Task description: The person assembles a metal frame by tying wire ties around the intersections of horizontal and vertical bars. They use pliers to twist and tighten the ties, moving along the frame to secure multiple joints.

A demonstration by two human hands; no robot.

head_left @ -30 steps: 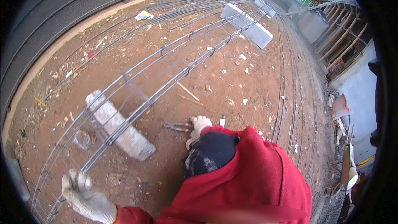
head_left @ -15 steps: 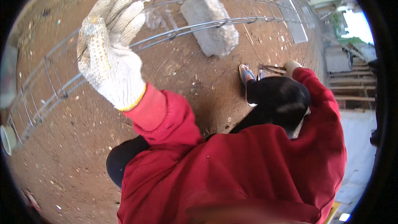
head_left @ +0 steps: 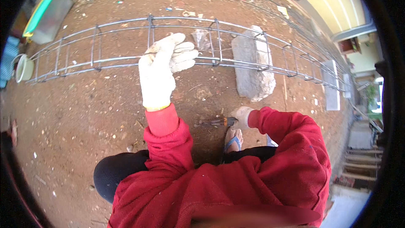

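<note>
A long grey steel rebar cage [head_left: 118, 62] of bars and square stirrups runs across the view, raised off the ground. At its near side is my left hand [head_left: 162, 69] in a white knit glove, fingers pressed together beside a stirrup. A thin wire end shows at the fingertips; what lies inside the fingers is hidden. Lower and to the right, my gloved right hand [head_left: 241, 116] grips dark pliers [head_left: 213, 123] with orange on the handle. The pliers point left, above the dirt and apart from the cage.
A rough concrete block [head_left: 253, 76] stands under the cage right of my left hand; a pale slab [head_left: 331, 86] is farther right. At the cage's left end hangs or stands a white bucket [head_left: 25, 68], near a clear bin [head_left: 52, 14]. My sandalled foot [head_left: 233, 139] is below the pliers.
The view has turned, so the cage now lies flatter across it. My right hand has brought the pliers leftward from beside my knee. My left hand stays by the cage, its fingers still closed.
</note>
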